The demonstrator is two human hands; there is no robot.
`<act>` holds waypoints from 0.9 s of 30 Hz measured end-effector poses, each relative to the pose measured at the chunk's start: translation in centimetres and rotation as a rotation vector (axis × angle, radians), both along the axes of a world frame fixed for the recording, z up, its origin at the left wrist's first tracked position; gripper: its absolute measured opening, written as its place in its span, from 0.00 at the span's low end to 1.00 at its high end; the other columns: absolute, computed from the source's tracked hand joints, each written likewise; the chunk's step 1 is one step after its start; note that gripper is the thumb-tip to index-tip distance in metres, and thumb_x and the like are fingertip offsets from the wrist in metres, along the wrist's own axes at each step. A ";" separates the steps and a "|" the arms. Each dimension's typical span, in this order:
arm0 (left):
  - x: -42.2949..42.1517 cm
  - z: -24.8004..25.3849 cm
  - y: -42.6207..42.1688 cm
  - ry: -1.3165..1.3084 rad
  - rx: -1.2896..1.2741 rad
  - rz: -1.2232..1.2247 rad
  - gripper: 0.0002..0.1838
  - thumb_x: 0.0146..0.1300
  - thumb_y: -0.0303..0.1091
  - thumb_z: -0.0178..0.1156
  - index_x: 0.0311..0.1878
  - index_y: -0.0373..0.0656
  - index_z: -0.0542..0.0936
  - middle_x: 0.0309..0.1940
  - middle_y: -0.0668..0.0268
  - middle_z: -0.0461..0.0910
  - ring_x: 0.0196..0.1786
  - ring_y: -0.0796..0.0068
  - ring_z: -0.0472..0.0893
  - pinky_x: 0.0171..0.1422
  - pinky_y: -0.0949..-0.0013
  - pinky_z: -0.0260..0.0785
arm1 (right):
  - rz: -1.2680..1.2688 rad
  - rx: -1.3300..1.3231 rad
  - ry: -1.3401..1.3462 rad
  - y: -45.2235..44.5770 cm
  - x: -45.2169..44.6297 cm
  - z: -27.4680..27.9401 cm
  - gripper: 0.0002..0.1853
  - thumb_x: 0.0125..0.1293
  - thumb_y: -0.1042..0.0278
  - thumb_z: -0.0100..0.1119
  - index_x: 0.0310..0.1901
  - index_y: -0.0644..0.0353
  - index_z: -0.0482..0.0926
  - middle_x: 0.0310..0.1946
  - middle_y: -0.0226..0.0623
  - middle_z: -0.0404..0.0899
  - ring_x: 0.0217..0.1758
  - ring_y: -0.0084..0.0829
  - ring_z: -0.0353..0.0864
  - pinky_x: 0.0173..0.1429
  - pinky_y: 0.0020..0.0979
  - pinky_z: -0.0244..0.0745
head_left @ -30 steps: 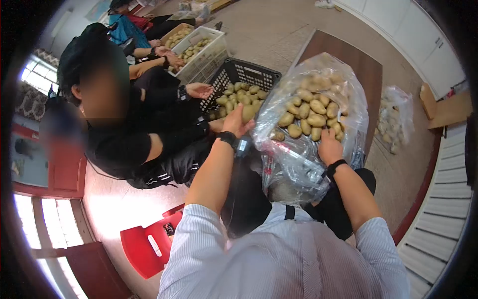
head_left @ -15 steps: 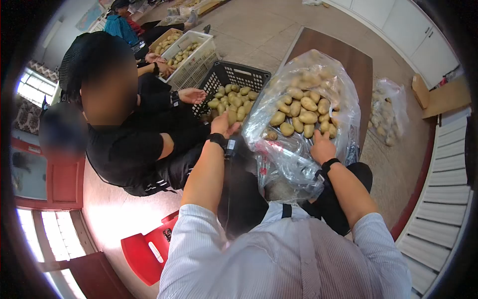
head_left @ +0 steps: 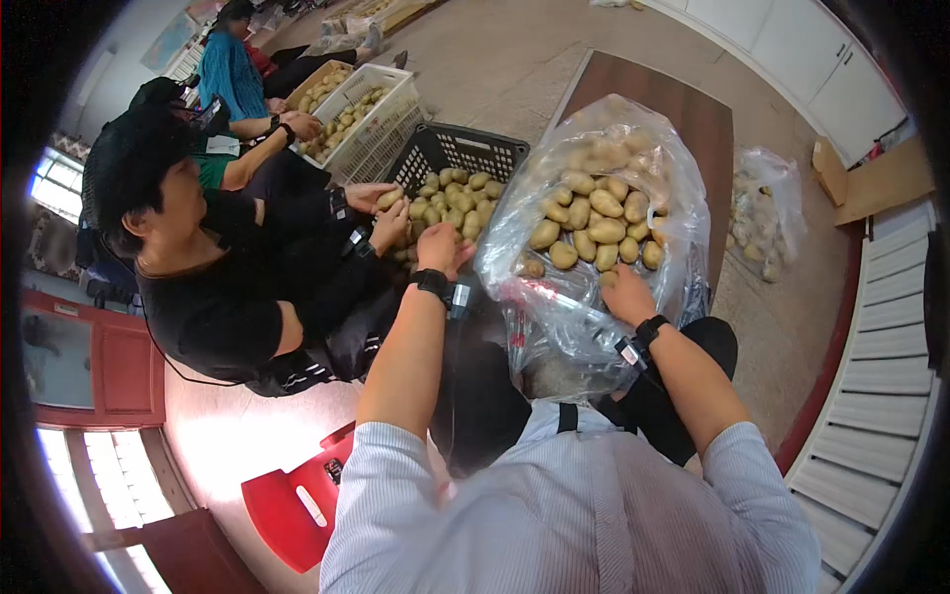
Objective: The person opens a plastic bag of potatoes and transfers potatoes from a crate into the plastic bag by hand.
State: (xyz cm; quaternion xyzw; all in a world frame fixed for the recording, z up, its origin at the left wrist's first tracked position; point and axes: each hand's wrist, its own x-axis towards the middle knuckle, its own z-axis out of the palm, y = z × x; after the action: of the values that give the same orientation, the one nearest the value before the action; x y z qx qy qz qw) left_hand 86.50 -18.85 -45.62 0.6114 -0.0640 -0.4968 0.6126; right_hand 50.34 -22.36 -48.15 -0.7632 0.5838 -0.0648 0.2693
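Observation:
Over the near side of a black crate (head_left: 485,148), my left hand (head_left: 441,249) has its fingers curled in; whatever they may hold is hidden. Potatoes (head_left: 460,203) fill the crate below it. My right hand (head_left: 629,296) is at the near opening of a clear plastic bag (head_left: 683,188), its fingers closed on a small potato (head_left: 609,279). More potatoes (head_left: 606,205) lie heaped inside this bag, just beyond my right hand. To my left, a co-worker's hand (head_left: 374,197) holds a potato (head_left: 390,199) above the crate's left edge.
A brown board (head_left: 643,84) lies under the bag. A white crate (head_left: 381,134) of potatoes stands beyond the black one, near other seated people. Another bag of potatoes (head_left: 767,218) rests on the floor to the right. A red stool (head_left: 287,515) is at lower left.
My right hand has drawn slightly down and left from the heap, with a potato at its fingers. My left hand's fingers have curled in. The co-worker's hands have come together around a potato.

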 end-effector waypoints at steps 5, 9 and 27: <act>-3.0 2.7 0.1 -0.029 -0.007 -0.214 0.21 0.68 0.40 0.58 0.59 0.41 0.68 0.42 0.63 0.74 0.35 0.64 0.79 0.35 0.63 0.74 | -0.125 0.102 -0.198 0.0 1.0 0.6 0.27 0.58 0.53 0.62 0.52 0.66 0.73 0.45 0.58 0.80 0.48 0.57 0.80 0.54 0.46 0.74; -4.0 3.2 -0.3 -0.055 0.026 -0.419 0.22 0.67 0.43 0.59 0.59 0.42 0.68 0.44 0.63 0.75 0.33 0.66 0.79 0.33 0.66 0.70 | -0.083 0.018 -0.415 -0.2 2.3 0.2 0.27 0.59 0.53 0.63 0.52 0.67 0.74 0.41 0.50 0.82 0.41 0.47 0.83 0.47 0.40 0.77; -4.5 4.0 -0.2 0.130 -0.139 -0.606 0.21 0.71 0.48 0.55 0.56 0.42 0.73 0.43 0.61 0.81 0.37 0.66 0.83 0.36 0.68 0.77 | 0.239 0.117 -0.728 -1.4 9.8 3.4 0.17 0.73 0.57 0.48 0.46 0.63 0.78 0.34 0.42 0.80 0.35 0.36 0.80 0.35 0.36 0.73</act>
State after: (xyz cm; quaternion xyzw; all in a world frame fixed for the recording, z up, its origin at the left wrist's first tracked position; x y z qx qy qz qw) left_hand 82.03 -19.05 -41.61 0.4882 -0.2378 -0.6892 0.4797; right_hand 60.10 -23.73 -44.76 -0.7364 0.3595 -0.2660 0.5077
